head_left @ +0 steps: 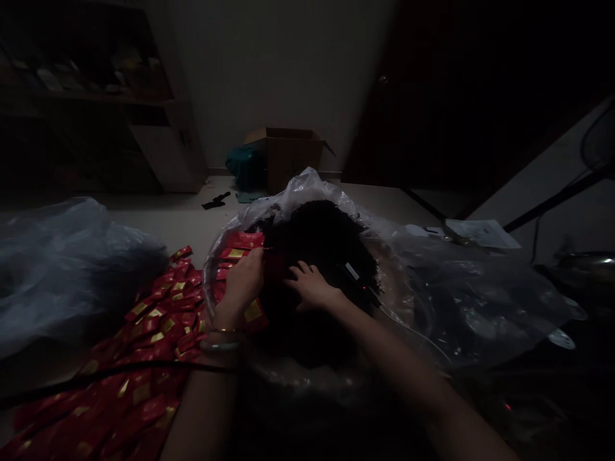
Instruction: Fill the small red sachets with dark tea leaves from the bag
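The left hand (243,283) is pinched together at the edge of a dark heap (317,237) (what it grips is too dim to tell), while the right hand (311,286) lies open on the heap, fingers spread, just beside the left. The heap sits in a clear plastic bag (298,198) — red foil sachets (158,326) lie in a drift to its left, and a cardboard box (283,153) stands on the floor beyond
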`<move>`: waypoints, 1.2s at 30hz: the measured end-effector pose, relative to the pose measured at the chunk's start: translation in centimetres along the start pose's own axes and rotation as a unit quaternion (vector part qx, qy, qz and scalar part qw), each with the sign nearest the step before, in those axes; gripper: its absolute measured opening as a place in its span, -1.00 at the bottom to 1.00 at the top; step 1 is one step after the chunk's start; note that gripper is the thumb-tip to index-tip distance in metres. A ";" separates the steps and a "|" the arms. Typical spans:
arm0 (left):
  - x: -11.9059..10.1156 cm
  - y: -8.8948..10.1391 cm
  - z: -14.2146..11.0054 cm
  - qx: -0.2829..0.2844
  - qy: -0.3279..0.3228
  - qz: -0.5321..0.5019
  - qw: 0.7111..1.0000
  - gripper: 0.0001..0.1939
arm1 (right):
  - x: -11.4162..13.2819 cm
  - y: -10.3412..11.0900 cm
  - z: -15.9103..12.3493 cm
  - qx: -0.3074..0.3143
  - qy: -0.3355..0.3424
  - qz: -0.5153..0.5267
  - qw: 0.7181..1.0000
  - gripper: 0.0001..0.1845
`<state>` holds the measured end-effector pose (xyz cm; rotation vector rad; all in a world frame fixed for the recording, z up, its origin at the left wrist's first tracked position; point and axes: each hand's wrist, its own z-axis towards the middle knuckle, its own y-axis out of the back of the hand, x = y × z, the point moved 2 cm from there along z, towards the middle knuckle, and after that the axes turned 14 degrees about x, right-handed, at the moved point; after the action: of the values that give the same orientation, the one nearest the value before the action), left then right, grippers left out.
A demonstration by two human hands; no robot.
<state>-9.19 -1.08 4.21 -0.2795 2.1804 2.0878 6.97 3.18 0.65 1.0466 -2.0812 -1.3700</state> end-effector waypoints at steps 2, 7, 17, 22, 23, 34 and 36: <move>0.0 -0.1 0.0 0.008 0.011 0.008 1.000 -0.72 | 0.7 0.0 -0.1 -0.016 0.015 -0.037 0.999 -0.36; -0.4 -0.5 0.1 0.020 -0.013 -0.002 1.000 -0.70 | -0.1 0.7 -0.6 -0.058 -0.052 -0.046 0.996 -0.75; -2.3 -1.5 0.1 0.020 -0.131 -0.031 0.991 -0.67 | -6.4 4.9 -4.5 -0.241 -0.061 0.332 0.910 -0.83; -2.7 -1.4 0.2 0.015 -0.119 -0.034 0.992 -0.69 | -3.9 7.8 -4.0 -0.265 0.070 0.427 0.862 -0.86; -2.7 -1.4 0.3 0.012 -0.114 -0.038 0.993 -0.69 | -3.3 8.0 -3.6 -0.258 0.087 0.425 0.863 -0.84; -1.7 -2.3 1.2 -0.060 -0.156 -0.163 0.972 -0.78 | -2.8 7.2 -2.1 -0.246 0.079 0.278 0.925 -0.77; -1.5 -2.4 1.3 -0.069 -0.176 -0.182 0.965 -0.81 | -2.9 6.9 -1.9 -0.233 0.061 0.245 0.939 -0.74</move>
<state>-7.24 0.24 2.08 -0.2719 1.6446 1.9125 7.65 5.90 7.88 0.3691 -1.6486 -1.3863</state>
